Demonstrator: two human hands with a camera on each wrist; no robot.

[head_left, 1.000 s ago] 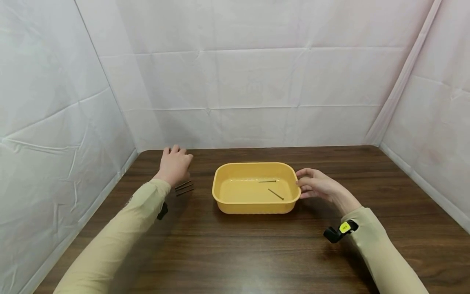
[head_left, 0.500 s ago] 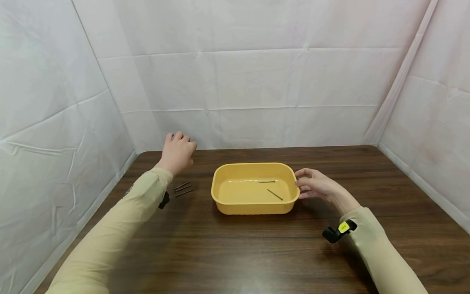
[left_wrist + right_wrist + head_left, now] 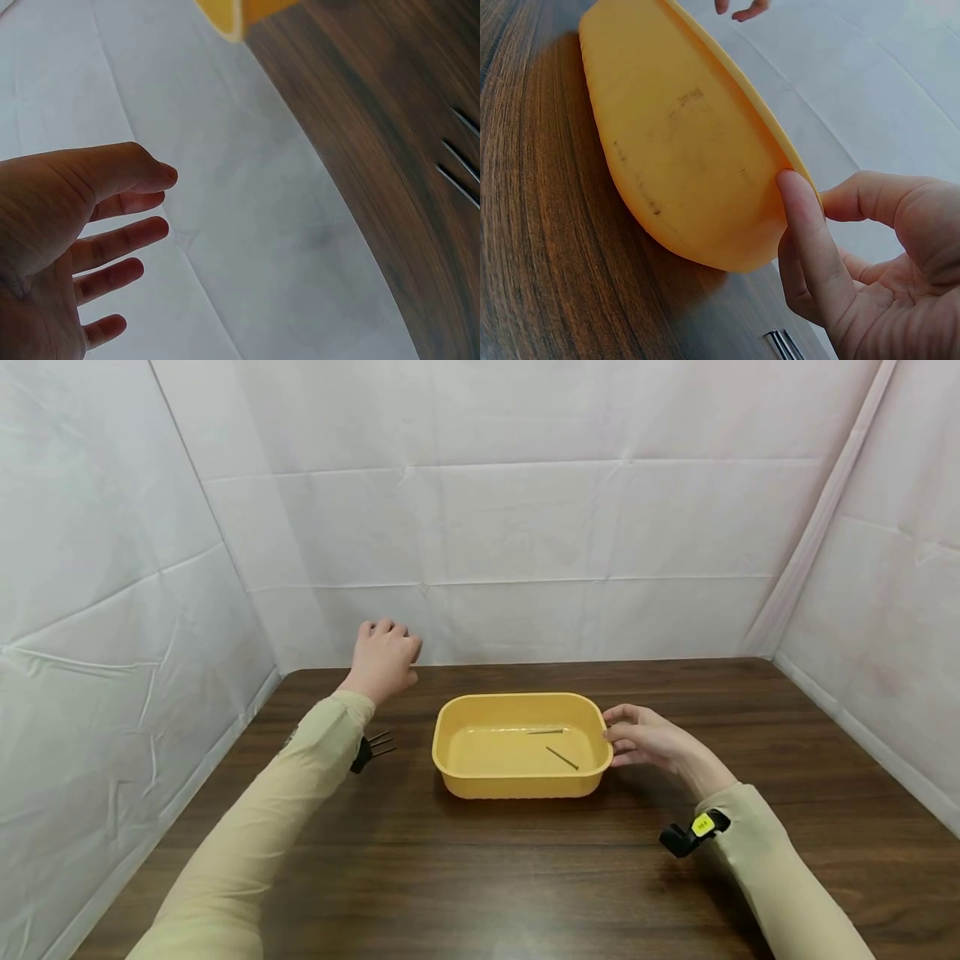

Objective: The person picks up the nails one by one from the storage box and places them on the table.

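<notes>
A yellow plastic tray [image 3: 517, 783] sits mid-table with two thin dark nails inside, one [image 3: 546, 732] near its far wall and one [image 3: 562, 757] lying slantwise. My right hand [image 3: 613, 737] holds the tray's right end. In the right wrist view my right hand [image 3: 806, 191] has its thumb on the outer wall of the tray [image 3: 682, 157] and fingers behind the rim. My left hand [image 3: 397, 645] hangs in the air behind the tray's left corner. In the left wrist view my left hand [image 3: 161, 202] has relaxed fingers and holds nothing. Three more nails [image 3: 381, 744] lie left of the tray, partly behind my forearm.
The dark wooden table [image 3: 480, 860] is fenced by white sheet walls [image 3: 517, 527] at the back and both sides. A small black camera [image 3: 693, 831] is strapped to my right wrist. The three loose nails [image 3: 459, 161] show as thin lines in the left wrist view.
My left hand has risen off the table by the loose nails and moved right toward the tray's back corner. The nails stayed put. The right hand and tray have not moved.
</notes>
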